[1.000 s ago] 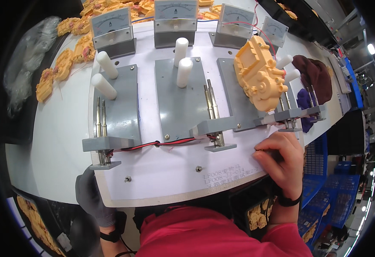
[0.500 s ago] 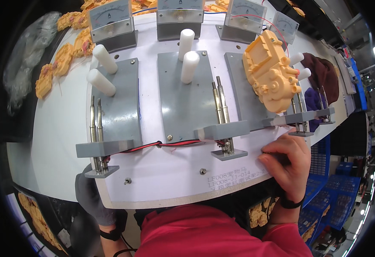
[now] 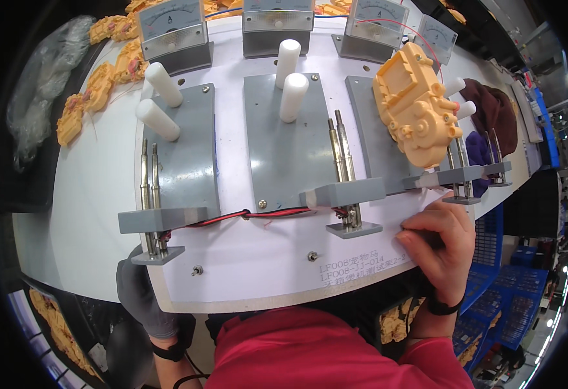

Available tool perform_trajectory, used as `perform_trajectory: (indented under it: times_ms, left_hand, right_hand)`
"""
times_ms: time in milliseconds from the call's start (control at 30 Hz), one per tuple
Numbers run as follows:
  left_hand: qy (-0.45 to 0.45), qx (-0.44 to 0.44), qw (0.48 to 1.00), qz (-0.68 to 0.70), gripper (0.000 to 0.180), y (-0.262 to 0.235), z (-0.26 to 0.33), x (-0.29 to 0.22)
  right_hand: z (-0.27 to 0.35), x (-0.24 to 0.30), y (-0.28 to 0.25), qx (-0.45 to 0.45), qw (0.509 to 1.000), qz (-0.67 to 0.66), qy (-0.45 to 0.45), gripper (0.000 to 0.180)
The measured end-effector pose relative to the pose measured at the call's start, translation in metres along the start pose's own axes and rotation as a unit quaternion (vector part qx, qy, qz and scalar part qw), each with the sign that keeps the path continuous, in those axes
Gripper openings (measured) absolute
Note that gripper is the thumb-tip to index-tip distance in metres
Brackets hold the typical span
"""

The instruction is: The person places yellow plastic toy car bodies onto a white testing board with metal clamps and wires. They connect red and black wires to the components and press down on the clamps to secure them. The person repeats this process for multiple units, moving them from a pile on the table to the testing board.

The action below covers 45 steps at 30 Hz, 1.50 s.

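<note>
My right hand (image 3: 442, 243) is bare and rests at the right front of the white board. Its thumb and forefinger are curled together, and whatever lies between them is hidden. Above it, a yellow-orange plastic gearbox housing (image 3: 417, 107) sits tilted on the right-hand grey test plate (image 3: 371, 136), behind metal probe pins (image 3: 462, 155). My left hand (image 3: 144, 292), in a grey glove, is at the board's left front corner. The board's edge and a probe bracket (image 3: 161, 220) partly cover its fingers.
Two more grey plates carry white pegs (image 3: 293, 97) and probe pins (image 3: 342, 155). Panel meters (image 3: 277, 26) line the back. Toggle switches (image 3: 197, 270) stand near the front edge. More yellow housings (image 3: 99, 87) lie at left. Blue crates (image 3: 514, 298) are at right.
The whole view has shifted slightly, so the board appears a little to the right and higher. Both hands and the gearbox housing keep their places on the board.
</note>
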<state>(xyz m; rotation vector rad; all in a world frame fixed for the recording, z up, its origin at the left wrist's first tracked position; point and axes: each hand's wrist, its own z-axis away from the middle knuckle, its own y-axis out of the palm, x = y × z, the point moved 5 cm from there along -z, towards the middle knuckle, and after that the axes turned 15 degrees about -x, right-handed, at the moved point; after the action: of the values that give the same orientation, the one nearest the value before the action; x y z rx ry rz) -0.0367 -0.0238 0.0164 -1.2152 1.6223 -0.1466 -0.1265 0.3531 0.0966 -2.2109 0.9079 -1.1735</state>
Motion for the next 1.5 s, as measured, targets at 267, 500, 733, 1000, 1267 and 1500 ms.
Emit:
perform_trajectory:
  times_ms: [267,500,733,1000,1267,1500]
  left_hand:
    - [0.086,-0.071,0.993,-0.028,0.026,0.000,-0.002,0.001]
    - [0.098,-0.102,0.989,-0.045,0.027,-0.005,-0.008,-0.012]
    - [0.105,-0.100,0.988,-0.051,0.027,-0.003,-0.009,-0.011]
    - [0.108,-0.104,0.988,-0.045,0.027,-0.002,-0.010,-0.011]
    - [0.100,-0.100,0.989,-0.040,0.028,-0.003,-0.009,-0.011]
    - [0.106,-0.098,0.988,-0.049,0.029,-0.003,-0.009,-0.011]
  right_hand:
    - [0.008,-0.001,-0.002,-0.019,0.999,0.009,-0.026,0.020]
    - [0.017,-0.016,-0.006,-0.005,0.999,-0.003,-0.045,0.018]
    - [0.016,-0.018,-0.004,-0.004,0.999,-0.009,-0.036,0.017]
    - [0.014,-0.012,-0.003,-0.013,0.999,-0.005,-0.036,0.015]
    - [0.013,-0.009,-0.001,-0.016,0.999,-0.004,-0.035,0.014]
    - [0.014,-0.012,-0.001,-0.013,0.999,-0.007,-0.036,0.014]
